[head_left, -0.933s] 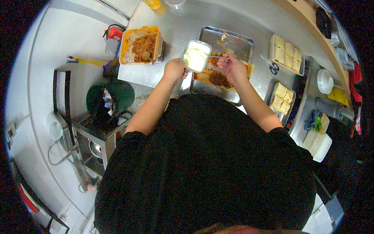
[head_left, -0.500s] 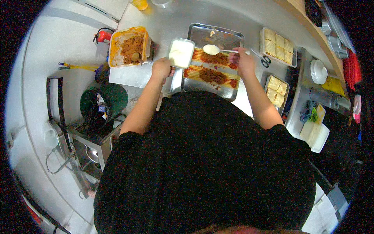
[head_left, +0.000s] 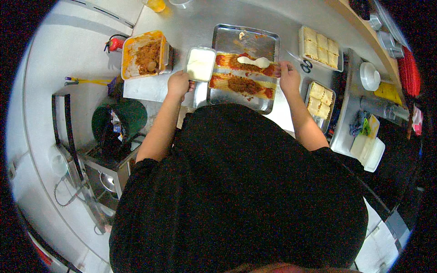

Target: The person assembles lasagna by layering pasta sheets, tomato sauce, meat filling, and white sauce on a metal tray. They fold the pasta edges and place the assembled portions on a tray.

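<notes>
My left hand [head_left: 180, 84] grips the lower left corner of a small rectangular tub of white sauce [head_left: 200, 64], held beside the tray's left edge. In my right hand [head_left: 288, 76] is a spoon [head_left: 262, 63], its bowl coated white and low over the far pasta strip. A streak of sauce [head_left: 245, 60] lies on that strip's minced filling. The nearer pasta strip [head_left: 218, 82] carries reddish-brown minced filling [head_left: 243, 84] with no white on it. Both strips lie across a metal tray [head_left: 243, 42] with smears at its far end. Most of the spoon's handle is hard to make out.
A plastic tub of minced filling [head_left: 144, 52] stands left on the steel counter [head_left: 195, 27]. To the right are scissors [head_left: 306, 66] and two trays of filled pasta rolls, one far [head_left: 321, 45], one near [head_left: 319, 101]. White bowls [head_left: 369, 76] stand farther right.
The spoon has come down to the far strip and left a white streak on its filling. The view has shifted slightly, moving the counter's things left.
</notes>
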Demonstrator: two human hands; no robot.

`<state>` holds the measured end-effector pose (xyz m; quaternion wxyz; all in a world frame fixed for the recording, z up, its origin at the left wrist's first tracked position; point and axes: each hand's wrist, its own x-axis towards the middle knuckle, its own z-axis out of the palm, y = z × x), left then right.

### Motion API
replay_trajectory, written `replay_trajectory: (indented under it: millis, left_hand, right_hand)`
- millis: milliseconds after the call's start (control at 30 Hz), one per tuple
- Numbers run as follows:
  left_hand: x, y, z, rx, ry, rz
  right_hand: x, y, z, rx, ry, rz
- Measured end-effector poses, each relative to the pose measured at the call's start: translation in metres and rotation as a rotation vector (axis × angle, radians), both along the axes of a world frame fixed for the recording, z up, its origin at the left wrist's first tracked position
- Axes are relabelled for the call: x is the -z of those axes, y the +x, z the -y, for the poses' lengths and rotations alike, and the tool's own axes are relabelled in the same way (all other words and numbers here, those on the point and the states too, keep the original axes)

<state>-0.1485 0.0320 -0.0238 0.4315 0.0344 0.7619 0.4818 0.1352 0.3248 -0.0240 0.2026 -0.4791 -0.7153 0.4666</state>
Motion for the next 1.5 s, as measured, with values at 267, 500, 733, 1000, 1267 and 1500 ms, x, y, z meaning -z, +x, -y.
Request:
replay_trajectory:
  millis: [267,500,733,1000,1267,1500]
  left_hand:
    - [-0.009,0.007,-0.008,0.068,-0.021,-0.081]
    - [-0.011,0.017,-0.040,0.255,-0.078,-0.131]
    - [-0.035,0.032,-0.069,0.394,-0.044,-0.129]
    - [-0.060,0.041,-0.073,0.376,-0.010,-0.038]
    - [-0.055,0.037,-0.063,0.410,-0.049,-0.049]
    - [-0.040,0.033,-0.059,0.342,-0.036,0.005]
  right_hand:
    - [-0.005,0.028,-0.006,0.442,-0.541,-0.523]
    - [-0.031,0.029,-0.005,0.417,-0.786,-0.769]
    - [-0.078,-0.014,0.026,0.149,-0.621,-0.593]
    - [-0.052,-0.036,0.075,-0.052,-0.438,-0.421]
    - [-0.031,-0.037,0.073,0.180,-0.984,-0.565]
    - [-0.049,-0.024,0.063,0.157,-0.981,-0.664]
